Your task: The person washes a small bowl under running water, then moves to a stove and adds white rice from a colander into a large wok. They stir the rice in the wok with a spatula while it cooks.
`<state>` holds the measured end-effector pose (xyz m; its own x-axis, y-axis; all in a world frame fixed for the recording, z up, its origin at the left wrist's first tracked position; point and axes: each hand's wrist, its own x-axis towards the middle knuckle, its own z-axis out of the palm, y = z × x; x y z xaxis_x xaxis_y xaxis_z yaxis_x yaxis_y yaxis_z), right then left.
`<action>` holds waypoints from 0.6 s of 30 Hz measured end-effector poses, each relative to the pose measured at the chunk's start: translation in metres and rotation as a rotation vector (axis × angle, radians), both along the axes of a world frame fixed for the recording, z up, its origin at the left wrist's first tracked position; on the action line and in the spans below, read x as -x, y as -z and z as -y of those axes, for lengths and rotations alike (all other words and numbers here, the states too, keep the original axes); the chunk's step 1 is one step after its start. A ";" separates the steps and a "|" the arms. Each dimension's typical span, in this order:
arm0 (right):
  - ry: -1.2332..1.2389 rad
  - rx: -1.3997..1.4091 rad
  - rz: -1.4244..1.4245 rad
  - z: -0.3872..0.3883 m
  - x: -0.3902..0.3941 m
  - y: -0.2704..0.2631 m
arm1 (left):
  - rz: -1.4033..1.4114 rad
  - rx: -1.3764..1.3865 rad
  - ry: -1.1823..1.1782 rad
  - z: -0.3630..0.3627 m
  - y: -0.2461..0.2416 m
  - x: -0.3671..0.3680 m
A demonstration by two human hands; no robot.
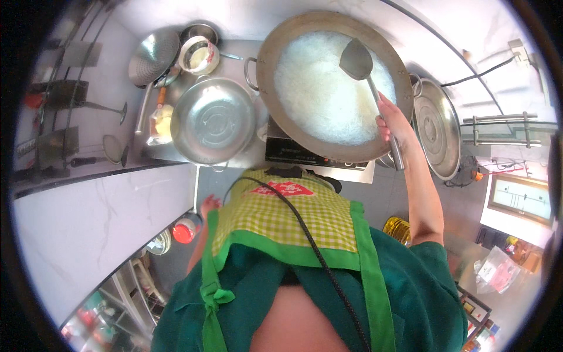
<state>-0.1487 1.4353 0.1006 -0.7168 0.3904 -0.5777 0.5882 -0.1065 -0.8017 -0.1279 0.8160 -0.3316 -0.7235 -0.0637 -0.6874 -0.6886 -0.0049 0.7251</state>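
My right hand [393, 118] grips the metal handle of a wok spatula [356, 60]. The spatula's broad dark blade is over a large two-handled wok [303, 145]. Whitish, frothy, bubbling liquid [321, 97] fills much of the wok; whether the blade touches it I cannot tell. Beneath the wok, partly hidden, is a black-topped cooker [290, 149] with a control panel. My left hand [210, 204] hangs low beside my checked apron [286, 220], holding nothing, its fingers loosely apart.
Left of the wok rests a wide metal basin [213, 121], with a perforated strainer [154, 57] and a white tub [199, 55] behind it. On the right a large metal lid or basin [437, 127] leans. Below are a red-lidded container [184, 233] and a yellow oil bottle [397, 229].
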 end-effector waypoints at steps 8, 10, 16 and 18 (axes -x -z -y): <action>-0.195 0.140 0.152 0.039 0.044 0.035 | 0.006 0.003 -0.136 -0.002 -0.013 -0.014; -0.248 0.124 0.121 0.059 0.043 0.034 | -0.023 0.051 -0.094 0.002 -0.012 -0.025; -0.258 0.125 0.150 0.088 0.029 0.027 | -0.012 0.059 -0.136 0.004 -0.010 -0.048; -0.216 0.191 0.130 0.083 0.017 0.024 | -0.040 0.004 -0.147 0.003 -0.009 -0.050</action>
<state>-0.1658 1.3523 0.0769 -0.6864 0.1131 -0.7184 0.7101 -0.1091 -0.6956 -0.0779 0.8134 -0.3223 -0.7326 -0.1739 -0.6581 -0.6515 -0.1008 0.7519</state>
